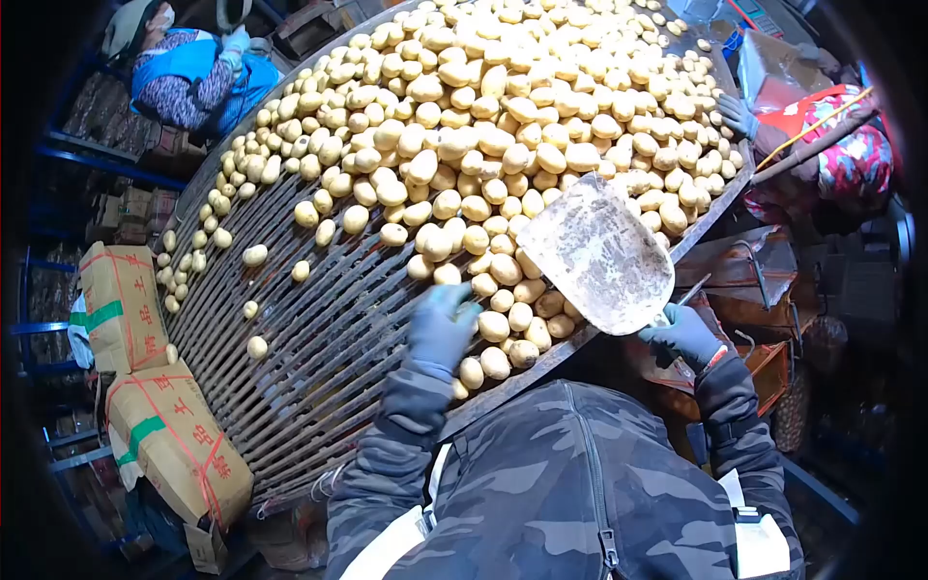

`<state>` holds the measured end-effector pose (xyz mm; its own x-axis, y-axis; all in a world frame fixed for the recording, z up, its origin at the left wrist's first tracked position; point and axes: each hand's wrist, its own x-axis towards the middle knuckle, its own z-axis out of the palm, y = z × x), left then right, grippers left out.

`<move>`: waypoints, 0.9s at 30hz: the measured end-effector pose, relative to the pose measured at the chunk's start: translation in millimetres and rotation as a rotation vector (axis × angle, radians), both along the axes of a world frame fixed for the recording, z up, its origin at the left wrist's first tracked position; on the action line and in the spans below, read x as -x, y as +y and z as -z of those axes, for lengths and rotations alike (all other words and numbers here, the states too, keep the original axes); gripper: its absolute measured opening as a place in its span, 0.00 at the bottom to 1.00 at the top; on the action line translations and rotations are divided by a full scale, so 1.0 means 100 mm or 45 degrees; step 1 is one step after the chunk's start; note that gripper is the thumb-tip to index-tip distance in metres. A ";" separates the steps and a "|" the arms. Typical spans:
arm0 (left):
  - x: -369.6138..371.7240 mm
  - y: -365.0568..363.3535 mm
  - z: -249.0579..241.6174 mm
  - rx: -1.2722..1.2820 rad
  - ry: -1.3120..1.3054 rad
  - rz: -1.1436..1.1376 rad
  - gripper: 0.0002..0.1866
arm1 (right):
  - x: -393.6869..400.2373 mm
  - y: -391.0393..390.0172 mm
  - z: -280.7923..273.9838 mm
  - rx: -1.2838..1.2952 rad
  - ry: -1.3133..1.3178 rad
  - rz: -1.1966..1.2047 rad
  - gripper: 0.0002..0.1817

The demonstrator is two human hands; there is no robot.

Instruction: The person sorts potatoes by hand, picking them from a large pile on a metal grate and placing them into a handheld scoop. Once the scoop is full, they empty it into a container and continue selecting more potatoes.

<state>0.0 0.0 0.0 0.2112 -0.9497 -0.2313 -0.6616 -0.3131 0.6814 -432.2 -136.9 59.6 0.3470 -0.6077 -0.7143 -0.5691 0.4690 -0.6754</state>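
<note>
My right hand [682,338], in a blue-grey glove, is closed round the handle of a pale, dirt-stained scoop [604,256]. The scoop's wide pan lies over the lower right of the potato pile [464,145], tilted, with no potato in it. My left hand [442,327], gloved the same way, hovers at the pile's near edge beside several loose potatoes [495,326]. Its fingers are apart and hold nothing that I can see. Beneath the potatoes runs a slatted sorting rack [319,329] of long bars.
Two cardboard boxes with red print [179,440] stand at the rack's left end. A person in a blue apron [198,72] is at the far left, another in a red floral top [855,145] at the right. Orange-edged bags [744,271] hang right of the rack.
</note>
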 end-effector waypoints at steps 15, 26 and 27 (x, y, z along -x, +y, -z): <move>0.58 -0.33 -0.33 -0.289 -0.459 0.144 0.33 | -0.15 -0.09 -0.02 -0.501 -0.109 0.332 0.16; 0.46 -0.32 -0.31 -0.353 -0.532 0.545 0.32 | 0.17 -0.04 0.04 -0.368 -0.146 0.358 0.16; 0.48 -0.34 -0.44 -0.370 -0.572 0.542 0.31 | 0.21 -0.08 0.04 -0.363 -0.123 0.332 0.16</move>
<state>-48.0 -33.6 44.2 -0.0320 -0.8837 -0.4669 -0.9666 -0.0915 0.2394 -452.8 -144.9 55.3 0.2809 -0.4661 -0.8389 -0.3466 0.7659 -0.5416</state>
